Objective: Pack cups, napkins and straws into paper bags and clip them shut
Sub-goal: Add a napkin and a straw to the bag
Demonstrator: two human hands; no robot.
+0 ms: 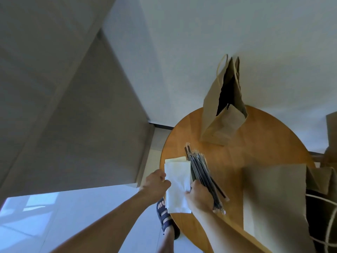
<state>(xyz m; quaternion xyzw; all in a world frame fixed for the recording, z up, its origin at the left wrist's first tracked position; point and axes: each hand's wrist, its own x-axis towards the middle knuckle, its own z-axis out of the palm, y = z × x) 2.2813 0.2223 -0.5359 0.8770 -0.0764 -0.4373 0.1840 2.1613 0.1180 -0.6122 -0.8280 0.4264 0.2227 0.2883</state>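
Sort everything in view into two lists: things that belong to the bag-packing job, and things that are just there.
Belongs to the job:
napkins, pinched by the left hand and right hand; wrapped straws; standing open paper bag; flat paper bag.

Just there:
round wooden table, only the work surface; sandal on the floor.

White napkins (177,181), black straws (202,172) in clear wrap, plain brown paper bag (213,114), orange-brown wooden table (255,143), navy sandal (165,219)

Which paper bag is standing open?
The upright bag at the far edge of the table, mouth gaping. The other bag lies flat at near right.
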